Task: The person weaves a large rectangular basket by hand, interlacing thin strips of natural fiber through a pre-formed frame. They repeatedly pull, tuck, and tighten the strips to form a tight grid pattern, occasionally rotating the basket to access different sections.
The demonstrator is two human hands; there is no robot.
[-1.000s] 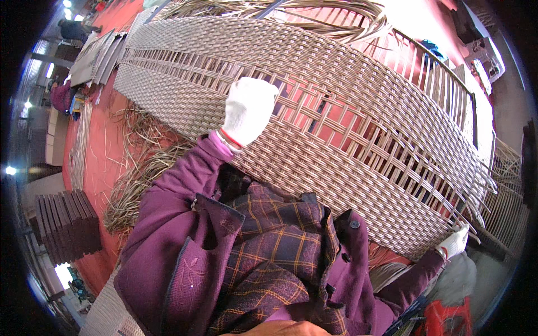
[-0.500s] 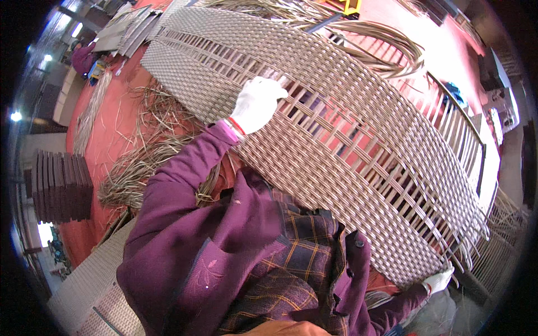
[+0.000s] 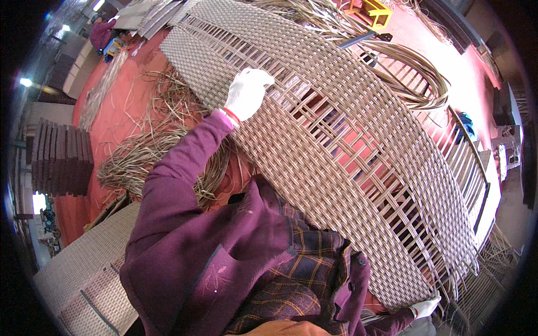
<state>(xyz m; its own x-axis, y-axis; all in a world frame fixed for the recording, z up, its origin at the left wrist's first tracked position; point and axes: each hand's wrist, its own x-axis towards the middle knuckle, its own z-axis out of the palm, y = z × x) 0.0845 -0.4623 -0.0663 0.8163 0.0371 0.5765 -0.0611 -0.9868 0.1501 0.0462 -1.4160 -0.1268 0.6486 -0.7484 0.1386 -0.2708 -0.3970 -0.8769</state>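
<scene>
A long curved panel (image 3: 314,162) of woven brown-grey wicker stretches across the view from far left to near right. Along its middle runs a loosely woven strip (image 3: 358,148) with gaps where the red floor shows through. My left hand (image 3: 248,92), in a white glove, rests at the left part of this strip with its fingers curled in; whatever they grip is hidden. Down at the panel's near right end, my gloved right hand (image 3: 426,308) is closed by the corner, beside loose strand ends (image 3: 457,280). Its fingertips are too small to read clearly.
Tangled loose strands (image 3: 148,159) lie on the red floor to the left, near a dark stack of slabs (image 3: 60,159). A coiled strand bundle (image 3: 417,73) and a yellow frame (image 3: 376,14) are beyond the panel. Another person (image 3: 102,33) works at far left.
My left hand has shifted left along the open strip, still curled. The view has turned a little, so the panel sits differently in it. My right hand stays by the near right corner.
</scene>
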